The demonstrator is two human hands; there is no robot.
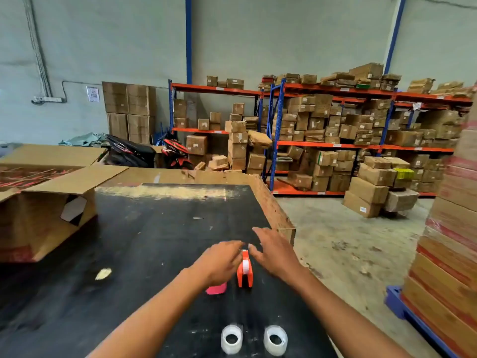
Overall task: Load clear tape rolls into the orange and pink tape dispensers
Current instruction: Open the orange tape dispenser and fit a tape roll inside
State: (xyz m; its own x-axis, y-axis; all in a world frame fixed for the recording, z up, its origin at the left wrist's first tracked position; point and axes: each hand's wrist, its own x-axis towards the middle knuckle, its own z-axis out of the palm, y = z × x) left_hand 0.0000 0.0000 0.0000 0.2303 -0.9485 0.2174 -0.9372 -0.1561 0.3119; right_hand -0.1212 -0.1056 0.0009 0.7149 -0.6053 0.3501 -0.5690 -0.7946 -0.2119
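An orange tape dispenser point(244, 271) stands upright on the black table point(144, 241), with white tape showing in its slot. A pink dispenser point(216, 289) lies just left of it, mostly hidden under my left hand point(219, 262). My left hand hovers over the pink dispenser with its fingertips at the orange one's top; whether it grips anything is unclear. My right hand point(273, 251) is spread open just right of the orange dispenser's top, fingers apart. Two clear tape rolls, one point(231, 339) and the other point(275, 340), sit near the table's front edge.
An open cardboard box point(44, 202) lies on the table's left side. A scrap of paper point(103, 273) rests left of centre. Stacked cartons on a blue pallet point(444, 254) stand at the right. Shelves of boxes point(335, 130) and a motorbike point(144, 151) fill the background.
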